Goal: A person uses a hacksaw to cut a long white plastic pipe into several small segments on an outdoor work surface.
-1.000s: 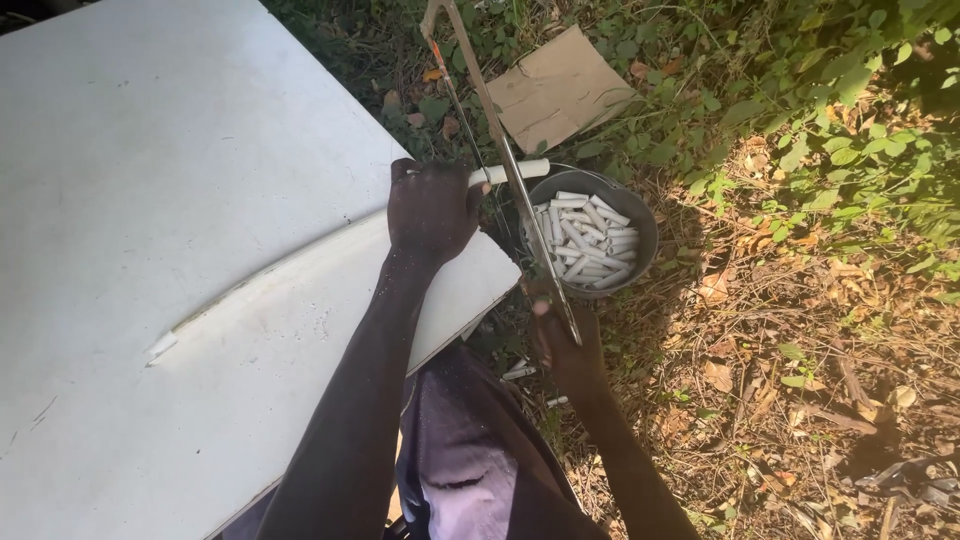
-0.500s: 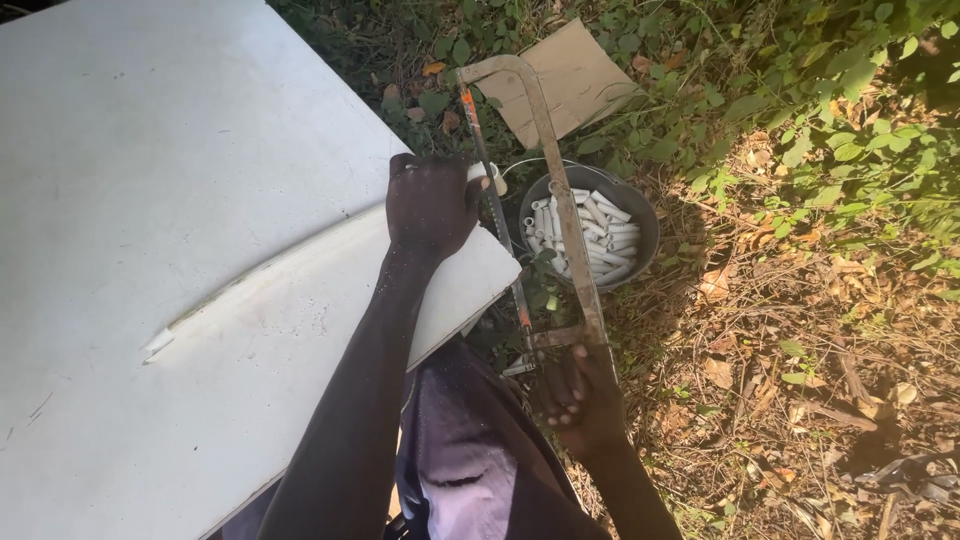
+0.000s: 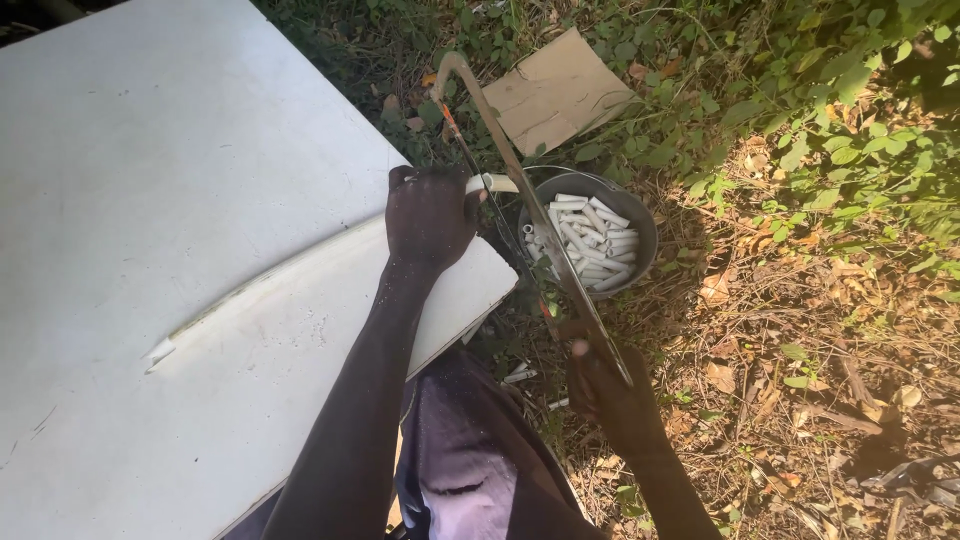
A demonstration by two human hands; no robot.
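Counted: 2 hands, left hand (image 3: 430,215) and right hand (image 3: 612,392). 1 hacksaw (image 3: 520,195). 1 long white pipe (image 3: 300,275) lying across 1 white table (image 3: 150,150). 1 dark round bowl (image 3: 640,225) w/ cut white pipe pieces (image 3: 585,240), approx. 20+, piled and overlapping so exact no. can't be told. 1 cardboard sheet (image 3: 555,90) on the ground. At least 2 loose pipe bits (image 3: 520,375) on the ground nr the table corner.
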